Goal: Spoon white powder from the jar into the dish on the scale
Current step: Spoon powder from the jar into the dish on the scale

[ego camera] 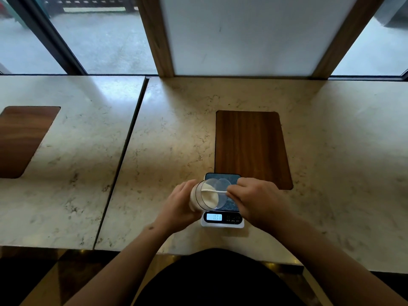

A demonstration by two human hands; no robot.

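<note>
My left hand [180,200] grips a clear jar [206,196] of white powder, tilted on its side with the mouth facing right over the scale [222,220]. My right hand [254,197] pinches a thin white spoon [215,191] whose bowl reaches into the jar's mouth. A clear shallow dish [223,184] rests on the scale's dark platform, partly hidden behind the jar. The scale's lit display shows digits that are too blurred to read.
The scale stands on a marble counter [176,133], just in front of an inlaid wooden panel [251,146]. A seam [125,151] divides this counter from the one at left, which has its own wooden panel [19,140]. Windows and a white board rise behind.
</note>
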